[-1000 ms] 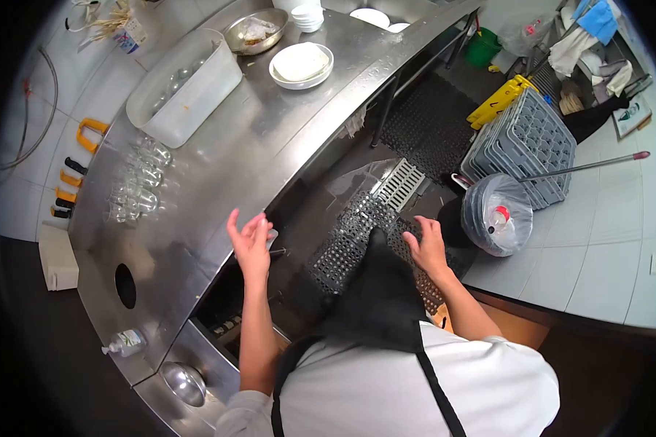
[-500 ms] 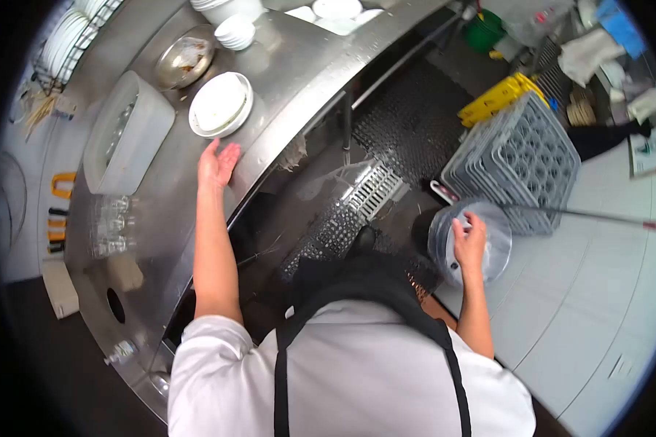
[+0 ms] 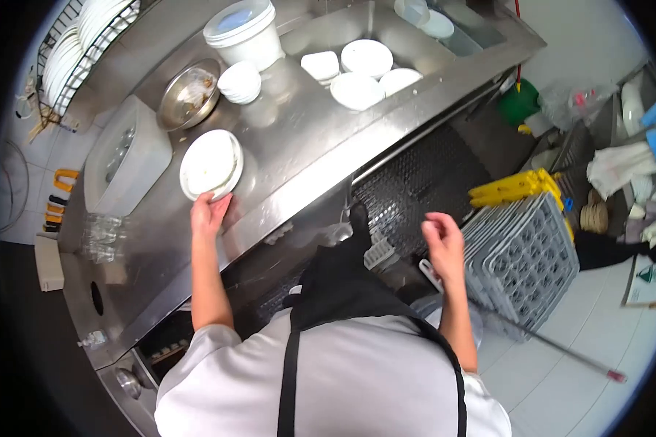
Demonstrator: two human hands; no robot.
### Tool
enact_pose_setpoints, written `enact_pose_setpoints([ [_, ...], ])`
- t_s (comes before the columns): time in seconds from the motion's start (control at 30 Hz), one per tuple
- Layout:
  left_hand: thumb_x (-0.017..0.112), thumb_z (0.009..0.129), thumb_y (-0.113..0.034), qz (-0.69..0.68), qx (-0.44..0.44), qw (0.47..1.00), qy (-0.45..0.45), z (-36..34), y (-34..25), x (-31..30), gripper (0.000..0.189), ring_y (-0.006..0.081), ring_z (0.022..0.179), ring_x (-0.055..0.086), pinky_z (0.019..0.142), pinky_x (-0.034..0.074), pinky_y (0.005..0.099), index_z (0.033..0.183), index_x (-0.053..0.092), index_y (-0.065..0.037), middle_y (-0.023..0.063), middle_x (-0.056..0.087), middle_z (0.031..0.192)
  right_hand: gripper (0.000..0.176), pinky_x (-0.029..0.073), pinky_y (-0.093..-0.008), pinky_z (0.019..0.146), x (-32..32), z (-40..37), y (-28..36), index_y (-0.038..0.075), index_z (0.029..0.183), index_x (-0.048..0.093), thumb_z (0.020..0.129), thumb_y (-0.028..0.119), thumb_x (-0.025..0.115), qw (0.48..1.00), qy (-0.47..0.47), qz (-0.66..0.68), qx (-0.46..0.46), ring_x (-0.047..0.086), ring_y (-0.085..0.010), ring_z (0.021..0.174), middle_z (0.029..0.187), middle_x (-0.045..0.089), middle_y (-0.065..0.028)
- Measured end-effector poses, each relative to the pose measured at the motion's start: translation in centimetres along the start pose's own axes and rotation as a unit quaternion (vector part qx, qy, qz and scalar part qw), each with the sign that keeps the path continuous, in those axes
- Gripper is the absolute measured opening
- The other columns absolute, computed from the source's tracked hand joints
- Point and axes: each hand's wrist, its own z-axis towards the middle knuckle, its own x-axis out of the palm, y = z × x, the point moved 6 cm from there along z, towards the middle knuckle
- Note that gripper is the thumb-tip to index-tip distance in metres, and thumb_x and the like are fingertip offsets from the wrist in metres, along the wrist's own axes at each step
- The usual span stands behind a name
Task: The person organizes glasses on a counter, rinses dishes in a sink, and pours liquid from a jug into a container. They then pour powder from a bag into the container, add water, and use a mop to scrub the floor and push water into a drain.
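A white bowl (image 3: 211,162) with another white dish lying in it stands near the front of the steel counter, food residue on the dish. My left hand (image 3: 210,213) is at the bowl's near rim, fingertips on the edge and thumb to the right, closed on it. Out over the floor, my right hand (image 3: 444,246) hangs with loosely bent fingers apart and nothing in them. Behind the bowl are a steel bowl (image 3: 189,95) with food scraps and a stack of small white bowls (image 3: 239,82).
A white plastic tub (image 3: 127,164) and glasses (image 3: 104,237) stand left on the counter. White buckets (image 3: 248,36) stand at the back, beside a sink holding white bowls (image 3: 357,91). Grey glass racks (image 3: 521,258) and a long-handled tool (image 3: 547,341) are right; a green bucket (image 3: 519,102) is farther off.
My left hand has reached the white bowl's rim from just in front of it. My right hand has moved away from above the clear-lined bin. The view has shifted toward the sink.
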Motion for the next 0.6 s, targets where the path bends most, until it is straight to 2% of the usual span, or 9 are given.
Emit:
enact_pose_setpoints([
  [0.07,0.039,0.088,-0.001,-0.001,0.018,0.999,-0.029,0.3,0.2,1.1,0.038,0.0399,0.091,0.067,0.081,0.06,0.0465,0.124,0.039,0.012,0.0302,0.058,0.114,0.023,0.051,-0.0267,0.072,3.3,6.0,3.0,0.0,0.109,0.063,0.09,0.012,0.066,0.997,0.065,-0.003,-0.048,0.06,-0.0104,0.08,0.089,0.065,-0.0053],
  [0.1,0.039,0.087,0.0,-0.003,0.026,0.999,-0.037,-0.1,0.5,2.1,0.04,0.0399,0.091,0.067,0.079,0.061,0.046,0.126,0.039,0.009,0.0277,0.059,0.115,0.023,0.051,-0.0291,0.071,4.7,8.7,4.5,0.0,0.108,0.064,0.089,0.013,0.067,0.99,0.097,-0.056,-0.084,0.062,-0.0144,0.08,0.089,0.066,-0.008],
  [0.13,0.04,0.084,0.002,0.013,0.043,0.996,-0.082,-1.0,0.6,3.4,0.047,0.0398,0.092,0.067,0.076,0.062,0.0454,0.131,0.038,0.006,0.0268,0.059,0.117,0.023,0.052,-0.0316,0.071,6.2,11.2,6.1,0.0,0.107,0.064,0.088,0.014,0.068,0.979,0.13,-0.107,-0.117,0.064,-0.0184,0.08,0.09,0.067,-0.0108],
  [0.2,0.04,0.083,0.003,0.071,0.041,0.989,-0.126,-3.9,0.6,7.8,0.056,0.0347,0.101,0.066,0.075,0.062,0.0429,0.138,0.035,0.001,0.0248,0.056,0.124,0.026,0.052,-0.0359,0.071,8.8,14.8,10.3,0.0,0.105,0.064,0.086,0.016,0.07,0.95,0.216,-0.16,-0.156,0.066,-0.0268,0.082,0.091,0.066,-0.0155],
  [0.33,0.045,0.077,0.003,0.039,0.057,0.995,-0.076,-5.6,2.5,15.9,0.063,0.0344,0.1,0.066,0.071,0.064,0.0408,0.139,0.034,-0.002,0.0222,0.057,0.124,0.026,0.052,-0.0394,0.073,13.4,22.2,14.9,-0.002,0.104,0.063,0.087,0.018,0.069,0.899,0.324,-0.184,-0.229,0.064,-0.0333,0.082,0.089,0.065,-0.0181],
  [0.4,0.047,0.075,0.003,0.04,0.064,0.993,-0.088,-5.1,3.9,20.2,0.067,0.0329,0.098,0.068,0.067,0.064,0.0377,0.141,0.033,-0.002,0.0216,0.056,0.125,0.023,0.05,-0.0416,0.072,15.9,26.2,17.0,-0.002,0.101,0.063,0.087,0.015,0.068,0.886,0.329,-0.162,-0.284,0.063,-0.0344,0.081,0.086,0.063,-0.0182],
  [0.47,0.047,0.075,0.004,0.028,0.063,0.996,-0.051,-4.5,5.0,25.9,0.072,0.0311,0.099,0.067,0.064,0.064,0.0345,0.144,0.028,-0.002,0.0215,0.055,0.127,0.02,0.05,-0.0433,0.071,18.0,30.0,18.8,-0.001,0.097,0.062,0.085,0.015,0.069,0.868,0.325,-0.162,-0.338,0.062,-0.0339,0.08,0.086,0.063,-0.0182],
  [0.57,0.045,0.075,0.006,0.017,0.051,0.995,-0.082,-2.8,8.1,32.1,0.072,0.0304,0.1,0.067,0.063,0.064,0.0344,0.144,0.028,-0.006,0.0206,0.055,0.128,0.021,0.05,-0.0449,0.071,19.9,35.3,19.8,0.0,0.095,0.061,0.085,0.016,0.069,0.806,0.296,-0.243,-0.451,0.062,-0.0343,0.081,0.087,0.062,-0.0186],
  [0.6,0.045,0.075,0.006,0.012,0.043,0.995,-0.095,-2.3,9.1,34.1,0.073,0.0303,0.1,0.067,0.063,0.064,0.0341,0.145,0.027,-0.007,0.0202,0.054,0.128,0.024,0.051,-0.0458,0.072,20.4,37.4,18.9,0.0,0.098,0.06,0.086,0.019,0.068,0.799,0.305,-0.274,-0.44,0.063,-0.0363,0.081,0.088,0.063,-0.0196],
])
